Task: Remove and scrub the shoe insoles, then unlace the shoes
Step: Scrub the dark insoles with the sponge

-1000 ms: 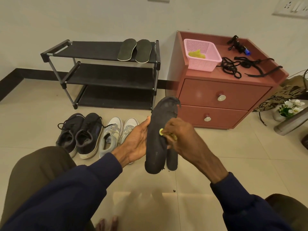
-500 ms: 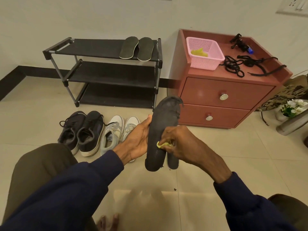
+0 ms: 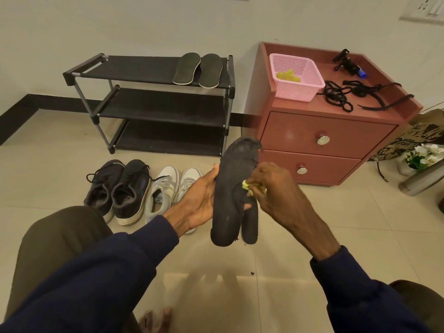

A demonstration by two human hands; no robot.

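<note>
My left hand (image 3: 199, 200) grips two black insoles from behind, holding them upright. The front insole (image 3: 231, 188) has a frayed, torn toe; the second insole (image 3: 251, 224) shows only at its heel behind it. My right hand (image 3: 271, 188) pinches a small yellow-green scrub pad (image 3: 247, 186) against the front insole's right edge, about mid-length. On the floor beyond stand a black pair of laced shoes (image 3: 120, 188) and a white-grey pair (image 3: 168, 191). Two more dark insoles (image 3: 199, 69) lie on the top shelf of the black shoe rack (image 3: 149, 102).
A reddish two-drawer cabinet (image 3: 324, 138) stands right of the rack. It carries a pink basket (image 3: 295, 78) with a yellow cloth and loose black laces (image 3: 348, 94). Black crumbs (image 3: 252, 273) dot the tiled floor below my hands. A white flower pot (image 3: 422, 157) sits at the far right.
My right hand with the scrub pad slid down the insole half a second ago and has come back up to mid-length. The left hand keeps its hold.
</note>
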